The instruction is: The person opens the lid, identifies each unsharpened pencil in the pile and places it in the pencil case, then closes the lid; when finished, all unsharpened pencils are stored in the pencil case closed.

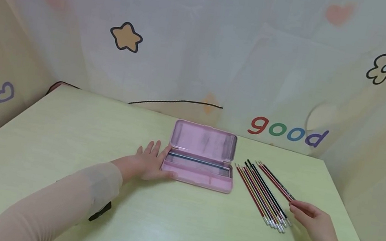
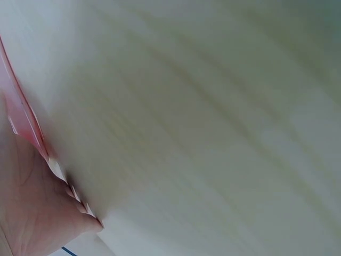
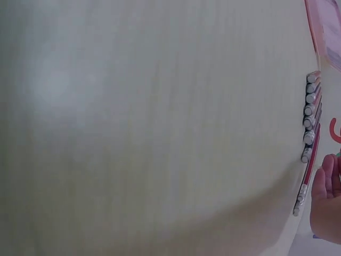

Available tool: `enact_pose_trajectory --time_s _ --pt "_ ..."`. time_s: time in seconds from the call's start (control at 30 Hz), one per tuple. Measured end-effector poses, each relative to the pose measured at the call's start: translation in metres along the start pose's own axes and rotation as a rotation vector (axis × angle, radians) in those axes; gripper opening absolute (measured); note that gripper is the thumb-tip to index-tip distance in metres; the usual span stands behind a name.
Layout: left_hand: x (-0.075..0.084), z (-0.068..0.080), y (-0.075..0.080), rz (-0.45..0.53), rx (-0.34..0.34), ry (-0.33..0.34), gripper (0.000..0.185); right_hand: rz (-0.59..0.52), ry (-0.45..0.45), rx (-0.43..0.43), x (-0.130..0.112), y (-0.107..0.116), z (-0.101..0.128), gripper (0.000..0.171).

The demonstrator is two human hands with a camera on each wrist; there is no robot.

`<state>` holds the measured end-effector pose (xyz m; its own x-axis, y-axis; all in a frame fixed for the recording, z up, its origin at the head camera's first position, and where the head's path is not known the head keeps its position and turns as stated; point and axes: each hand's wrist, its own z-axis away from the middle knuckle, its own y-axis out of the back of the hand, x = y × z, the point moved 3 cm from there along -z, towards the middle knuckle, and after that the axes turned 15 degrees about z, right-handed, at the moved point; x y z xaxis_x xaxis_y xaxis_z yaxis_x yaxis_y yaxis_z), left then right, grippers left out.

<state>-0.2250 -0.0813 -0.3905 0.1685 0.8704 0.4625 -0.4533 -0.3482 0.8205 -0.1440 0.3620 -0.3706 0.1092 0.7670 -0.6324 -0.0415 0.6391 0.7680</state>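
Observation:
A pink pencil case (image 1: 196, 180) lies open on the table, its lid tipped back, with a dark blue pencil (image 1: 199, 161) in it. My left hand (image 1: 147, 167) is spread at the case's left side; the thumb touches the front edge and the other fingers lie on the table. To the right, several striped pencils (image 1: 260, 194) lie side by side, eraser ends toward me. My right hand (image 1: 317, 226) pinches a few red-and-black pencils (image 1: 276, 181) lying a little apart from that row. In the right wrist view, their eraser ends (image 3: 300, 200) show beside the hand.
The pale yellow table (image 1: 178, 225) has its right edge close to my right hand. A printed curtain (image 1: 202, 56) with a star, flower and the word "good" hangs behind and along the sides.

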Motion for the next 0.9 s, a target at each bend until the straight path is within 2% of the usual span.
enact_pose_trajectory --time_s 0.27,0.47,0.57,0.73,0.9 --pt "0.003 0.003 0.003 -0.003 -0.001 -0.003 0.100 -0.075 -0.045 -0.014 0.017 -0.002 0.008 0.047" --pt "0.000 -0.002 0.000 0.002 -0.011 0.012 0.100 0.081 -0.013 0.010 0.021 -0.007 0.011 0.052" --pt "-0.002 -0.005 -0.001 -0.006 -0.024 0.029 0.100 0.115 0.007 0.015 0.020 -0.009 0.011 0.050" --pt "0.000 -0.002 0.001 0.010 -0.009 -0.005 0.101 0.150 0.036 0.032 0.019 -0.012 0.011 0.044" --pt "0.001 0.000 0.001 0.002 -0.001 -0.025 0.099 0.250 0.055 0.071 0.016 -0.011 0.010 0.035"
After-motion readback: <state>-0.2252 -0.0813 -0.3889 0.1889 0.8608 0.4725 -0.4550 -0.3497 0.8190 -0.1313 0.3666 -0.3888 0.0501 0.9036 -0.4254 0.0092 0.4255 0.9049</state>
